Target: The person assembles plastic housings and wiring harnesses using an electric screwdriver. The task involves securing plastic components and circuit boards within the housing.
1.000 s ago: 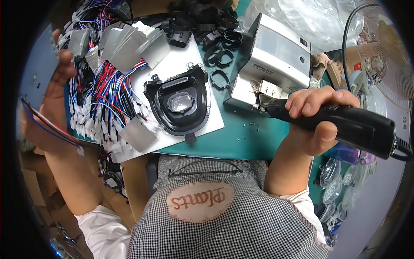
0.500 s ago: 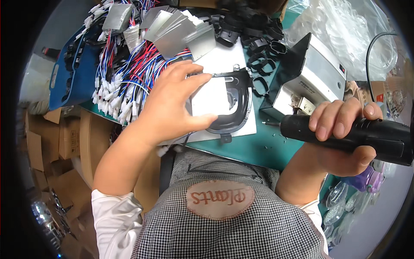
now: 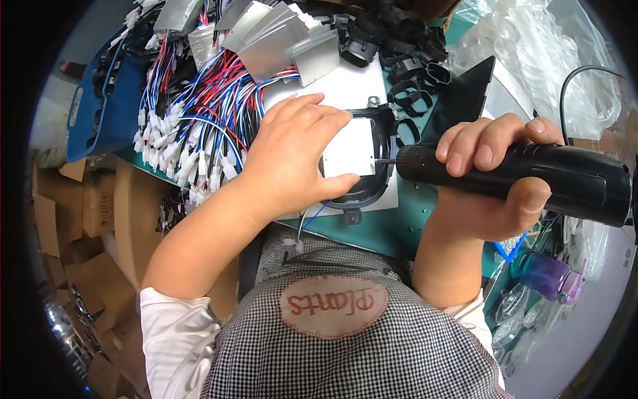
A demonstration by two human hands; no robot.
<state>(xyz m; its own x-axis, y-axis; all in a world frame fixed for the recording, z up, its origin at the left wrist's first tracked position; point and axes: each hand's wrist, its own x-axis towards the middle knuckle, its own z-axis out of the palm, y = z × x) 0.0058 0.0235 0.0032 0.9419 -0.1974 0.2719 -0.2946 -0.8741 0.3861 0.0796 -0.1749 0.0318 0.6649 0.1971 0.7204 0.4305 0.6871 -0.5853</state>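
Note:
My left hand (image 3: pixel 286 156) pinches a flat, pale metal plate (image 3: pixel 351 149) by its edges, thumb at the near side and fingertips at the far side. The plate lies over a rounded black plastic housing (image 3: pixel 369 193), whose rim shows around it on the right. My right hand (image 3: pixel 488 143) is wrapped around a black electric screwdriver (image 3: pixel 585 189), held level and pointing left. Its thin bit (image 3: pixel 384 161) reaches the plate's right edge near a corner; whether it touches a screw is too small to tell. A blue wire (image 3: pixel 318 216) hangs from the housing's near left side.
Bundled red, white and blue wires (image 3: pixel 199 126) with white connectors lie left, beside a blue bin (image 3: pixel 113 106). Stacked metal plates (image 3: pixel 269 50) and black plastic rings (image 3: pixel 412 100) sit at the back. A white and black device (image 3: pixel 502 100), clear plastic bags (image 3: pixel 531 60) and a purple bottle (image 3: pixel 548 276) stand right.
The screwdriver has moved left and up, bringing its bit from over the green mat to the plate's right edge. My left hand and the plate have shifted slightly right.

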